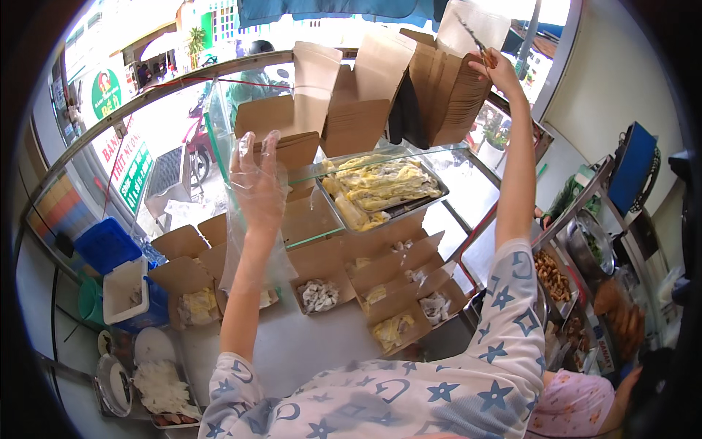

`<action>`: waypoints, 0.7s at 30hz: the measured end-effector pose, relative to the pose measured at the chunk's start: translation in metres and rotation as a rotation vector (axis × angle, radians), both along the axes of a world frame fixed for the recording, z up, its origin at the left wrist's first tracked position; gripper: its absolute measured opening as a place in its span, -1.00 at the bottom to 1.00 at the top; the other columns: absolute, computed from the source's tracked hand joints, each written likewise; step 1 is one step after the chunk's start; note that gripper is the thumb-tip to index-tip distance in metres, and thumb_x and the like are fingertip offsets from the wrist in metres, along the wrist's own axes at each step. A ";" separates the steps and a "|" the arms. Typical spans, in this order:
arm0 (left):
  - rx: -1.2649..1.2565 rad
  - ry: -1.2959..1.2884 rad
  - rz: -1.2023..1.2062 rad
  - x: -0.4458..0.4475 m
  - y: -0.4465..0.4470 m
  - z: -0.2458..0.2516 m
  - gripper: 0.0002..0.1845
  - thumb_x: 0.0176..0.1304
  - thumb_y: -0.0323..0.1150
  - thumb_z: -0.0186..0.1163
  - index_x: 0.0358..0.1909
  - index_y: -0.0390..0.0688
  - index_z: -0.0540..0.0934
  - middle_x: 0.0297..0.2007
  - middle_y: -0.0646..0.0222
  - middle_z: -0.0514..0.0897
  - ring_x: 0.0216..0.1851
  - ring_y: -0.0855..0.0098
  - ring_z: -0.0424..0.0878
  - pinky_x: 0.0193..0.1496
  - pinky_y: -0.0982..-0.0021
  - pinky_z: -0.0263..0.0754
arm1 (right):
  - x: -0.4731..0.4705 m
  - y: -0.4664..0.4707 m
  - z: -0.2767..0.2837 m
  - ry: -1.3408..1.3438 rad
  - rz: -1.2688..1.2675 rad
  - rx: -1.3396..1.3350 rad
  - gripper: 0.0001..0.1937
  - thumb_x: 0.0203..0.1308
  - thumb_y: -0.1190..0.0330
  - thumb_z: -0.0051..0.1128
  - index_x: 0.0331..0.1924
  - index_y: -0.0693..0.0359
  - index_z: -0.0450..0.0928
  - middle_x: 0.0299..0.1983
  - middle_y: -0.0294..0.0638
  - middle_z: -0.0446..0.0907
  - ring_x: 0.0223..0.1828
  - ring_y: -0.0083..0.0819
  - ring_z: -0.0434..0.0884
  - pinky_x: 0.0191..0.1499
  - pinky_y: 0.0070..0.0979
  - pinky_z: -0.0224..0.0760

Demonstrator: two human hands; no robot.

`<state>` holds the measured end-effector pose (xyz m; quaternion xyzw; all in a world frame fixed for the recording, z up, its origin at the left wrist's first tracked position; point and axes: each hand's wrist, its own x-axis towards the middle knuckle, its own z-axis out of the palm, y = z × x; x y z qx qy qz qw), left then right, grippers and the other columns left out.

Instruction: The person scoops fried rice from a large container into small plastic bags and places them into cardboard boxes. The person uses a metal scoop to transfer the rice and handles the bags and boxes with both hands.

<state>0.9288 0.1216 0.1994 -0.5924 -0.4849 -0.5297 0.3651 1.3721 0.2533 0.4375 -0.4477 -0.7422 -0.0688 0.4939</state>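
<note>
My left hand (256,184), in a loose clear plastic glove, is raised beside the glass shelf's edge, fingers spread, holding nothing. My right hand (492,67) is up at the top right, closed around a pair of metal scissors or tongs (473,34), beside a stack of folded cardboard boxes (452,93). Between my hands a metal tray (384,219) of yellow and whitish food (384,181) stands on the glass shelf. Below it, open cardboard boxes hold yellow food (394,331) and whitish wrapped pieces (319,295).
A blue cooler box (148,307) with its lid up stands left, above a tray of white food (162,384). At right, a rack holds a tray of brown food (554,277) and a metal bowl (592,241). Another person's pink sleeve (573,403) is at lower right.
</note>
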 end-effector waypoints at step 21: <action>-0.012 -0.048 0.090 0.008 0.010 -0.006 -0.38 0.00 -0.51 0.27 0.16 0.24 0.54 0.16 0.36 0.41 0.12 0.15 0.38 0.12 0.19 0.31 | -0.179 -0.018 -0.065 -0.248 0.275 -0.076 -0.63 0.06 0.38 0.33 -0.07 0.26 0.43 -0.34 -0.19 0.54 -0.30 -0.45 0.57 -0.27 -0.42 0.47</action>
